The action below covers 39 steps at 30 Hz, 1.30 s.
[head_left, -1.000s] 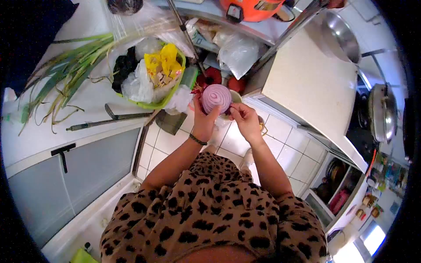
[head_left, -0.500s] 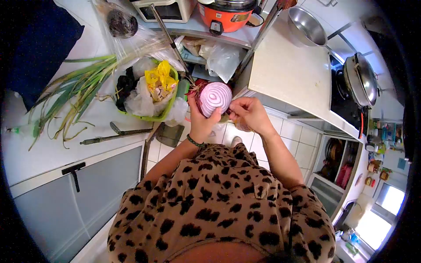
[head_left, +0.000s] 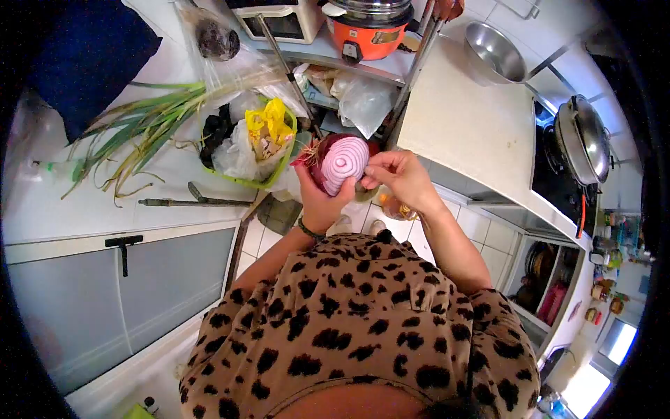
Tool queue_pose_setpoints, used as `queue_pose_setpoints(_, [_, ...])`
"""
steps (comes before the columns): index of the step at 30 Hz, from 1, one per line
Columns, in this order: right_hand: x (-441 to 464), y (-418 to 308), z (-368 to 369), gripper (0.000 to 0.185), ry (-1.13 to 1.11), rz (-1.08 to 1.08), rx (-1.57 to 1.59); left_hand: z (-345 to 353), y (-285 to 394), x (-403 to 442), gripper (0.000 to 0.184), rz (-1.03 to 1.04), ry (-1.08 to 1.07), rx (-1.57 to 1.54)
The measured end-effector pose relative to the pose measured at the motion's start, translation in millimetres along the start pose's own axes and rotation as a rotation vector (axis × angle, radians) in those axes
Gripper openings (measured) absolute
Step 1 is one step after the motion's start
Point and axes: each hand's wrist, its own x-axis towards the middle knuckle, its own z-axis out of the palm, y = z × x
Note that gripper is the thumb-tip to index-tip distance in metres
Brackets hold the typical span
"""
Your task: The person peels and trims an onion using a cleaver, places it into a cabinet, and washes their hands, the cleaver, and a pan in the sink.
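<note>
My left hand [head_left: 322, 199] is wrapped round a large cut red onion [head_left: 344, 165], its ringed pale-purple face turned up. Dry roots [head_left: 311, 151] and dark red skin stick out on the onion's left side. At the right edge of that cut face, my right hand [head_left: 403, 180] is closed in a pinch on the onion's outer skin; the bit between the fingertips is mostly hidden. Just left of the onion stands a green basket [head_left: 271, 183] holding a yellow plastic bag [head_left: 271, 122], clear bags and a dark bag.
Green onions [head_left: 150, 129] lie on the white counter [head_left: 63, 209] at left. A red rice cooker [head_left: 370, 40] stands on the rack ahead. To the right are a cream worktop [head_left: 467, 112], a steel bowl [head_left: 494, 52] and a lidded pan [head_left: 585, 140] on the stove.
The whole view has shifted, so surroundings sit slightly right and lower. My left hand still holds the onion, its cut face tilted a little differently; my right hand stays pinched at its edge.
</note>
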Motion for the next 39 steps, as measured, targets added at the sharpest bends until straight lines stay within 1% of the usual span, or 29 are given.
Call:
queue_pose_setpoints(2, [-6.0, 0.4, -7.1, 0.013, -0.007, -0.015, -0.024, 11.2, -0.9, -5.9, 0.078, 0.017, 0.022, -0.002])
queue_pose_setpoints(5, [-13.0, 3.2, -17.1, 0.012, 0.002, -0.044, -0.035, 24.1, -8.7, -16.4, 0.079, -0.075, 0.091, -0.113])
queue_pose_setpoints(7, [-16.3, 7.2, -22.6, 0.012, 0.01, -0.064, -0.014, 30.3, -6.4, -20.3, 0.08, 0.034, 0.081, 0.033])
queue_pose_setpoints(9, [-18.9, 15.2, -24.0, 0.012, 0.015, -0.08, 0.014, 35.4, -15.5, -26.1, 0.081, 0.05, 0.106, 0.053])
queue_pose_setpoints(11, [-19.0, 23.3, -23.0, 0.009, 0.078, -0.145, -0.011, 38.4, -21.8, -31.5, 0.083, 0.071, 0.123, 0.071])
queue_pose_setpoints(12, [-20.3, 25.7, -21.8, 0.009, 0.079, -0.145, 0.001, 42.2, -11.4, -31.7, 0.085, 0.108, 0.123, 0.102])
queue_pose_setpoints(13, [-22.4, 27.7, -20.2, 0.008, 0.127, -0.187, -0.097, 43.6, -5.3, -33.2, 0.086, 0.145, 0.122, 0.129])
queue_pose_setpoints(14, [-23.5, 28.8, -18.7, 0.008, 0.178, -0.23, -0.198, 41.9, -7.0, -34.8, 0.086, 0.146, 0.112, 0.131])
queue_pose_setpoints(16, [-26.3, 30.0, -14.6, 0.008, 0.203, -0.246, -0.179, 38.8, -6.2, -35.5, 0.083, 0.128, 0.174, 0.215])
queue_pose_setpoints(17, [-27.3, 30.1, -12.9, 0.009, 0.221, -0.261, -0.167, 36.2, -4.2, -36.5, 0.083, 0.132, 0.164, 0.21])
queue_pose_setpoints(18, [-27.0, 28.1, -11.3, 0.009, 0.234, -0.267, -0.168, 35.6, 10.1, -33.3, 0.079, -0.092, 0.136, 0.002])
queue_pose_setpoints(19, [-27.4, 25.0, -8.2, 0.009, 0.256, -0.321, -0.226, 32.8, 17.6, -31.5, 0.076, -0.321, 0.105, -0.203])
queue_pose_setpoints(20, [-27.7, 21.3, -4.0, 0.01, 0.279, -0.375, -0.283, 29.4, 12.5, -27.8, 0.071, -0.327, 0.095, -0.431])
queue_pose_setpoints(21, [-27.2, 16.7, -0.5, 0.01, 0.294, -0.379, -0.283, 23.5, 13.5, -23.4, 0.071, -0.326, 0.08, -0.433])
queue_pose_setpoints(23, [-29.9, 7.4, 7.2, 0.005, 0.196, -0.323, -0.309, 10.4, 18.6, -19.2, 0.071, -0.392, 0.037, -0.373])
queue_pose_setpoints(27, [-24.2, -7.0, 26.0, 0.011, 0.197, -0.248, -0.235, -11.1, 23.6, -11.2, 0.068, -0.408, 0.032, -0.408])
queue_pose_setpoints(29, [-17.8, -10.5, 32.1, 0.013, 0.234, -0.272, -0.061, -24.9, 12.0, -7.2, 0.071, -0.235, -0.084, -0.27])
queue_pose_setpoints(30, [-17.8, -17.3, 35.0, 0.014, 0.242, -0.265, -0.099, -28.9, 11.4, -4.0, 0.071, -0.235, -0.09, -0.274])
queue_pose_setpoints(32, [-14.3, -19.8, 41.0, 0.014, 0.236, -0.244, -0.086, -35.8, 11.7, -0.7, 0.087, -0.243, -0.023, -0.297])
queue_pose_setpoints(34, [-10.6, -19.7, 43.8, 0.013, 0.232, -0.224, -0.071, -40.9, 15.6, 1.0, 0.089, -0.244, -0.021, -0.252])
queue_pose_setpoints(36, [-7.4, -18.2, 44.6, 0.012, 0.213, -0.179, 0.03, -45.1, 21.8, 3.7, 0.091, -0.24, -0.015, -0.206])
queue_pose_setpoints(38, [-8.8, -22.4, 48.1, 0.013, 0.217, -0.157, 0.039, -48.6, 27.6, 6.2, 0.092, -0.159, -0.09, -0.137])
queue_pose_setpoints(39, [-9.3, -23.8, 49.6, 0.013, 0.216, -0.134, 0.049, -49.7, 25.7, 6.2, 0.092, -0.159, -0.092, -0.138])
